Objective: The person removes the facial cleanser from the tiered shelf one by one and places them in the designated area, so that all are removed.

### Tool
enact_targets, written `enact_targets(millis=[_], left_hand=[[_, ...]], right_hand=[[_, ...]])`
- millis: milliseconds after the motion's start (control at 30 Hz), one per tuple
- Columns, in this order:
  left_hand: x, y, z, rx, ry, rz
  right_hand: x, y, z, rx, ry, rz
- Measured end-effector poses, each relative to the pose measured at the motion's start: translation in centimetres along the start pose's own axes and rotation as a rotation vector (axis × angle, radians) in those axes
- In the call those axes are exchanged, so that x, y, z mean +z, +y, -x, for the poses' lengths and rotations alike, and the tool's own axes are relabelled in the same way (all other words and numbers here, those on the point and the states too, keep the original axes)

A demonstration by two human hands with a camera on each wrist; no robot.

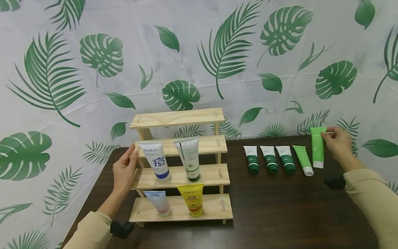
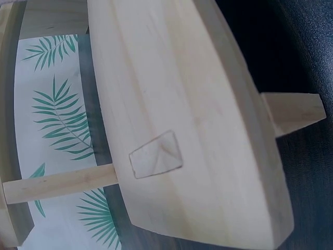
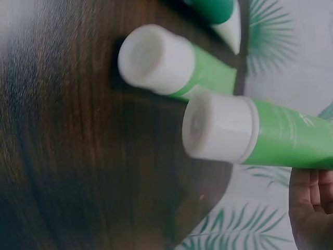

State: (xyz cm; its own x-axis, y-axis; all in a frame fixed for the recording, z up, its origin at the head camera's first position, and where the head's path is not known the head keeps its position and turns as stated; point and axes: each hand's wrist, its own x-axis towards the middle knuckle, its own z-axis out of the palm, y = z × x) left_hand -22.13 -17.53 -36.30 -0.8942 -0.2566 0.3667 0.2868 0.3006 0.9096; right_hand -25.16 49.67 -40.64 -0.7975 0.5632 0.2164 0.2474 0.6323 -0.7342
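Green tube (image 1: 318,145) pinched at its flat end by the right hand (image 1: 340,141)

The right hand is closed on the tube's upper corner, thumb and fingers pinching the flat crimped end. In the head view the tube lies just left of that hand and runs down from the fingertips, its white cap (image 3: 221,127) pointing toward the person. Whether any of it touches the dark table (image 1: 280,207) cannot be told. Just to its left lies a second green tube (image 1: 302,159), slightly slanted, and beyond that three white-and-dark-green tubes (image 1: 269,159) in a row — all with their caps toward the person.

Well apart, the left hand (image 1: 124,173) is at the left side of a four-tier wooden rack (image 1: 209,174); how firmly it holds, or whether it grips at all, I cannot tell, since the left wrist view shows only wood, table and backdrop. On the third tier from the top, a white-and-blue tube (image 1: 155,159) stands left of a white-and-green tube (image 1: 189,157). The bottom tier bears a pale blue-and-pink tube (image 1: 159,202) and a yellow tube (image 1: 192,199) — both cap down. Behind everything hangs a leaf-patterned cloth (image 1: 140,20).
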Motion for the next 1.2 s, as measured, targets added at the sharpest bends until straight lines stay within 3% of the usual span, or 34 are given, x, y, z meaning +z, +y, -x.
enact_targets(millis=[167, 367, 600, 900, 1200], left_hand=[[-0.1, -1.9, -0.4, -0.010, 0.006, -0.019], [0.0, -2.3, -0.6, 0.008, 0.013, -0.001], [0.0, -2.0, -0.4, 0.037, 0.026, -0.028], [-0.1, -2.0, -0.3, 0.030, 0.041, -0.054], [0.0, -2.2, -0.3, 0.036, 0.050, -0.047]], right_hand=[[-0.8, -2.3, 2.6, -0.053, -0.042, 0.107], [-0.5, -1.5, 2.9, -0.100, -0.030, 0.181], [0.3, 0.2, 1.9, -0.002, -0.119, 0.235], [0.6, 0.9, 1.3, 0.080, -0.181, 0.261], [1.2, 1.3, 0.9, 0.136, -0.186, 0.247]])
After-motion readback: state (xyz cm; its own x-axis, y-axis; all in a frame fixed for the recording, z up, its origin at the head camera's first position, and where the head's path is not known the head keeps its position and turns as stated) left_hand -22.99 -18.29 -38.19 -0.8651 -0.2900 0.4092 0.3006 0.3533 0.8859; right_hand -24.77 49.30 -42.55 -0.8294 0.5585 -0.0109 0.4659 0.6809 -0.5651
